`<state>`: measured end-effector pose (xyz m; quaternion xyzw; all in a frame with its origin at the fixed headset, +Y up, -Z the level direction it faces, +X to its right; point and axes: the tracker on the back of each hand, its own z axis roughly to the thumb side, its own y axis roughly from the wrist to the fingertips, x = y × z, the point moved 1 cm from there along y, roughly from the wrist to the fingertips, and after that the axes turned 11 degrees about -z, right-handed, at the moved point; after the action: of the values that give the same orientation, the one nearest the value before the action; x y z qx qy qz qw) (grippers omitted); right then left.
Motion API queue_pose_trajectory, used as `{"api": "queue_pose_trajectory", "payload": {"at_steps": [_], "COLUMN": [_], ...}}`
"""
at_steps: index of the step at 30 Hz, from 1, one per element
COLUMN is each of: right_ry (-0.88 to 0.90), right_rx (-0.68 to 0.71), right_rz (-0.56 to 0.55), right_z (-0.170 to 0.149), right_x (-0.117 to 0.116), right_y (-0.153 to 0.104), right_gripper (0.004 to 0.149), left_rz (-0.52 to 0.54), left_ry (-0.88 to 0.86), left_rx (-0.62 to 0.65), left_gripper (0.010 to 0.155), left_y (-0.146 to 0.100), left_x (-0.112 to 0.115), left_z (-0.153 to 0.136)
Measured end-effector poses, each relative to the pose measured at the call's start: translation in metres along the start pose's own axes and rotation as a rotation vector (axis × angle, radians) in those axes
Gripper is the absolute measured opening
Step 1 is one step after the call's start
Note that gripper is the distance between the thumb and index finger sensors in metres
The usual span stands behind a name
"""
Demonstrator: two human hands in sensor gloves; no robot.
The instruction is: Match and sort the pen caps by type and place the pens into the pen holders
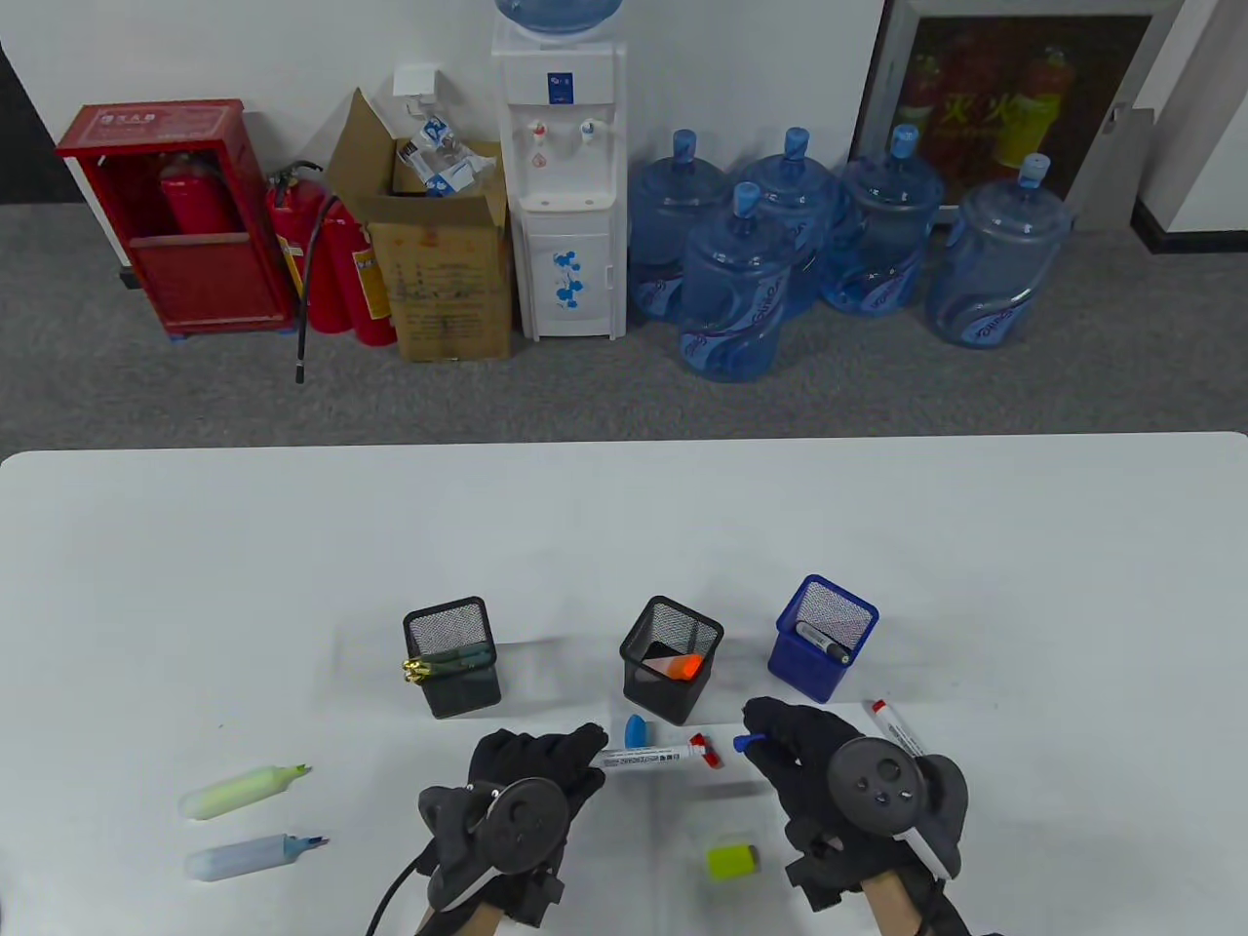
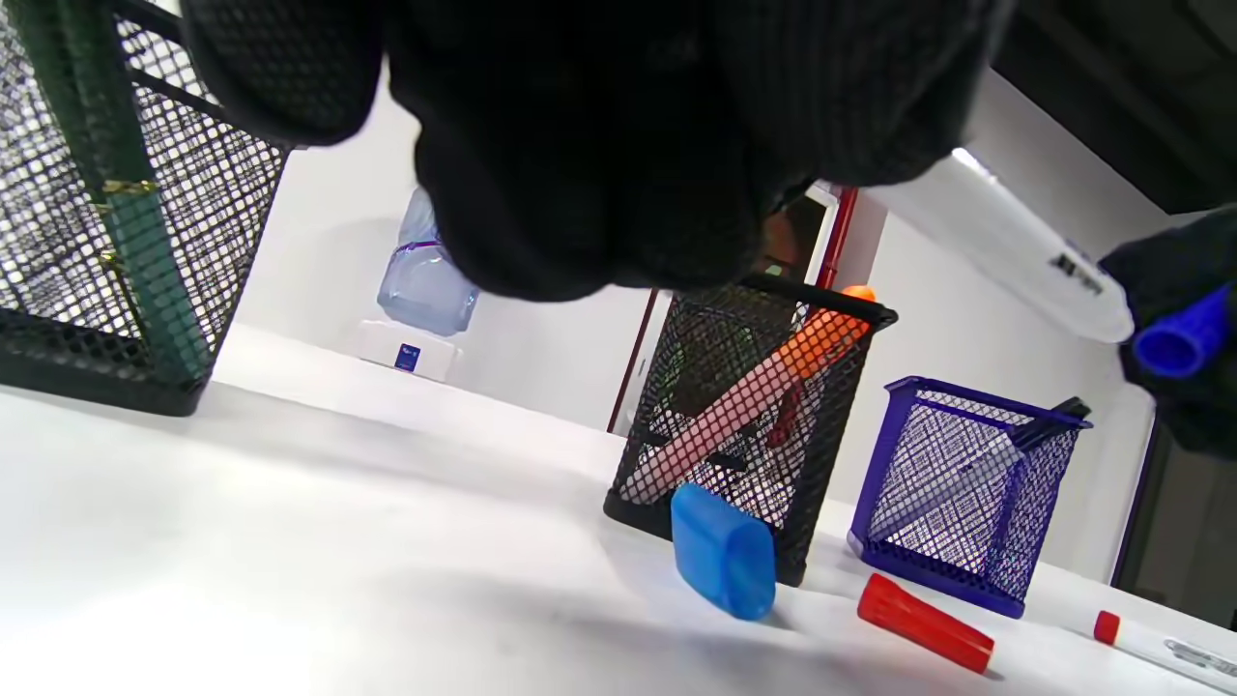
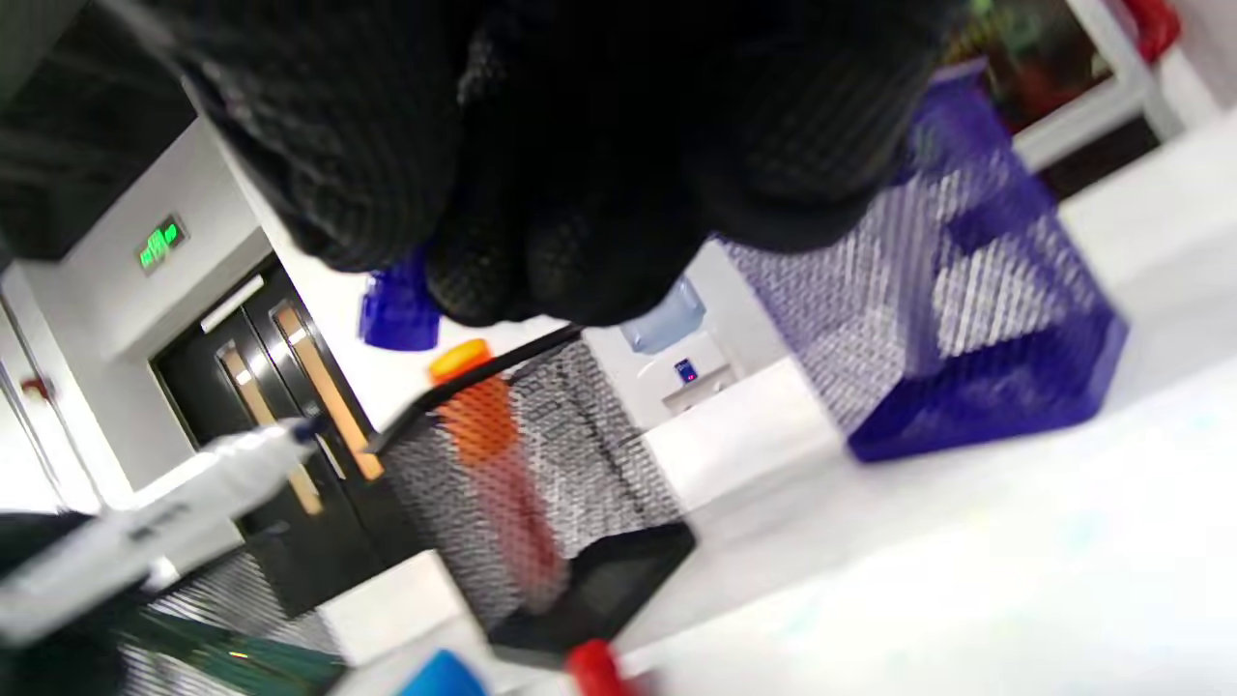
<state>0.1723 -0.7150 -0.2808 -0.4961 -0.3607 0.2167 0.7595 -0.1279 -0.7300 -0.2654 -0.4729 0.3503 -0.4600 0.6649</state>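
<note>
Left fingers curl round a smooth white marker that juts toward the right fingers, which pinch a small blue cap. Beyond the fingertips stand square mesh holders on the counter.

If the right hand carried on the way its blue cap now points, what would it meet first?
Most likely the marker held by the left hand. The right hand pinches a blue cap aimed left at the marker's tip, a small gap away. The red cap lies below that line; heights are unclear.
</note>
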Motion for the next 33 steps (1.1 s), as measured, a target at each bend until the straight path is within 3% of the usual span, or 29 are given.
{"api": "queue_pose_trajectory", "payload": {"at_steps": [5,14,22,33], "right_ry": [0.124,0.155,0.230,0.194], "right_rx": [-0.043,-0.071,-0.142,-0.079], "right_rz": [0.042,0.042,0.159,0.172], "right_z": [0.000,-0.007,-0.015,-0.004], "right_x": [-0.003,-0.004,-0.013,-0.012], "right_y": [0.000,-0.002,-0.003,-0.004], "right_gripper": [0.049,0.050,0.051,0.049], "left_rz": [0.014,0.017,0.018,0.009], "left_ry": [-0.029,-0.077,-0.135,-0.072], "left_rx": [0.016,0.017,0.024,0.053], "left_gripper": [0.050,0.050,0.050,0.050], "left_y": [-0.001,-0.001,-0.003,-0.003], "left_x": [-0.001,-0.001,0.000,0.001], "left_z": [0.003,0.004,0.005,0.012]}}
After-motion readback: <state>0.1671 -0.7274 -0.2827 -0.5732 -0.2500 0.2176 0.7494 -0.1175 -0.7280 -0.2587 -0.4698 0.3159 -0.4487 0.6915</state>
